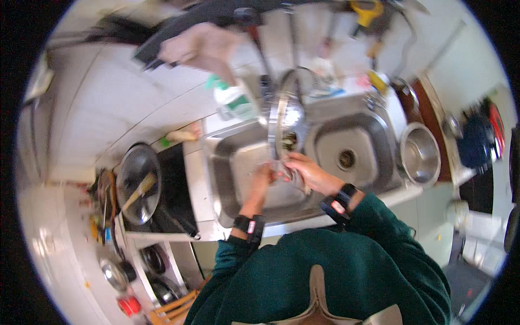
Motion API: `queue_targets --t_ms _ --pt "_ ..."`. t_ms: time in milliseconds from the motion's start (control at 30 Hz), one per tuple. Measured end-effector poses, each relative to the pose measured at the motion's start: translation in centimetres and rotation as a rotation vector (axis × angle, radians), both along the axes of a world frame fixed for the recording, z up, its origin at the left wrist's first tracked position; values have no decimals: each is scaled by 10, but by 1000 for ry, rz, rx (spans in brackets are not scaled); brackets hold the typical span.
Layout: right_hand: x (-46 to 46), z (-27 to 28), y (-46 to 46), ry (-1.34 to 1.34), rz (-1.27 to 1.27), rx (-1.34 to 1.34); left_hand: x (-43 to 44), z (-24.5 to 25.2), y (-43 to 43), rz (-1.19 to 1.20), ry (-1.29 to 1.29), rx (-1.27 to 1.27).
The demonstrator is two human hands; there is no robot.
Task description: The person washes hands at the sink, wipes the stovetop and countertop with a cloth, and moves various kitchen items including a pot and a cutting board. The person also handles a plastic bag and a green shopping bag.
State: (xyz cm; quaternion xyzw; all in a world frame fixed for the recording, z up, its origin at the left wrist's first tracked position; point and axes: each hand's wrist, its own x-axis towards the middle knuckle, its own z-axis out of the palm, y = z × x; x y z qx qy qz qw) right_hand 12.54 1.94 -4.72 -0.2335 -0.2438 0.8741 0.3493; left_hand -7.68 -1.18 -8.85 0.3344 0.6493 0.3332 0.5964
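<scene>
Both hands are over the left basin (219, 178) of a stainless steel double sink. Between them is a blurred greyish, cloth-like item (295, 178) with some reddish spots. My right hand (310, 170) pinches its upper right side. My left hand (262, 178) grips the left side, its fingers smeared by motion. Just beyond the hands stands a shiny curved chrome faucet (276, 122), beside a rounded metal vessel or lid (295, 118). Dark bands circle both wrists.
Right of the hands is the second basin (341, 140) with its drain. A steel pot (420, 152) sits at the counter's right. Behind the sink stands a white bottle (235, 99) with green parts. On the left, a brush (142, 189) lies across a round pan or lid (136, 162).
</scene>
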Motion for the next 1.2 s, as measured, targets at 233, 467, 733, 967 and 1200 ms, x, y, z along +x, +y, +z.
queue_targets --t_ms 233,467,733,967,1200 --pt "-10 11 -3 -423 64 126 31 9 -10 416 -755 77" --pt "-9 7 2 -441 -5 124 17 11 -13 414 -732 140" --pt "-5 19 21 -477 -132 303 -6 17 -17 427 -544 304" --pt "-10 18 35 -637 -65 584 -18 -30 -15 818 0 315" --pt "1 32 45 -576 26 427 -13 -19 -37 839 83 502"
